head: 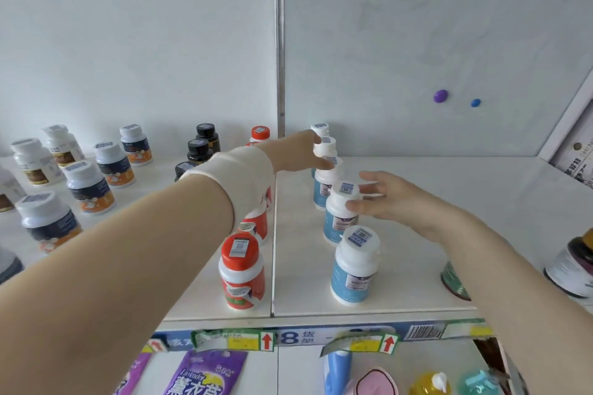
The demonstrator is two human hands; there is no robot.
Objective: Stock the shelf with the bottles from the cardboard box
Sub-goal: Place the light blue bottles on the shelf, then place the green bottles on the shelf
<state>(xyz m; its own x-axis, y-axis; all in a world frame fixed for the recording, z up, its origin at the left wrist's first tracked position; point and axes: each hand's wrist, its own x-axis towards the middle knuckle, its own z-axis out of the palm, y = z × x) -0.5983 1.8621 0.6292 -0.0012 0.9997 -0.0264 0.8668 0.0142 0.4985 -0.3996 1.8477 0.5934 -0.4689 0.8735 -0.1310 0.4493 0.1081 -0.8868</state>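
1. Right hand point(394, 199), centre-right of frame: thumb and fingers pinch the white cap of the second blue bottle point(341, 212), which stands upright on the shelf point(401, 282).
2. Left hand point(301, 151), just above centre: fingers at the caps at the back of the blue bottle row point(322, 189); grip or bare touch, cannot tell.
3. Front blue bottle point(353, 269) stands free, lower centre.
4. Red-capped bottles point(242, 269) line up just left of that row, partly behind the left forearm.
5. Dark-label bottles point(90, 186) stand at far left.
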